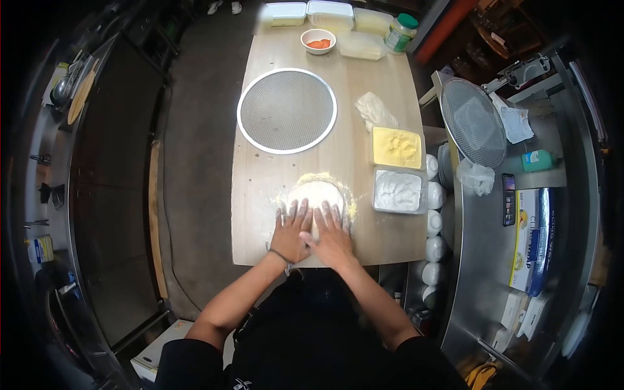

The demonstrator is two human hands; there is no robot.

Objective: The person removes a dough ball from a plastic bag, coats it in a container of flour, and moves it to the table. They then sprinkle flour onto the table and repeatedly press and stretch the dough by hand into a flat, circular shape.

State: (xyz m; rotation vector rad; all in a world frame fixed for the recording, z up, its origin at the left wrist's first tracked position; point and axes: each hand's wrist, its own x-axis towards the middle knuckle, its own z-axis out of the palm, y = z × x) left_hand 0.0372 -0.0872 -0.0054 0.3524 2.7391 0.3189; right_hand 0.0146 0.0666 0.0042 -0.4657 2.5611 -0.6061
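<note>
A pale round of dough [316, 193] lies on the wooden table [260, 188], ringed by yellowish flour. My left hand [292, 231] and my right hand [333, 235] lie flat side by side on the dough's near edge, fingers spread and pointing away from me. Neither hand grips anything. A thin band circles my left wrist.
A round mesh screen [286, 110] lies farther back on the table. To the right are a tub of yellow meal [396, 147], a tub of white flour [398, 191] and a crumpled bag [374, 110]. A bowl of red sauce [318, 41] and lidded containers [330, 14] stand at the far end.
</note>
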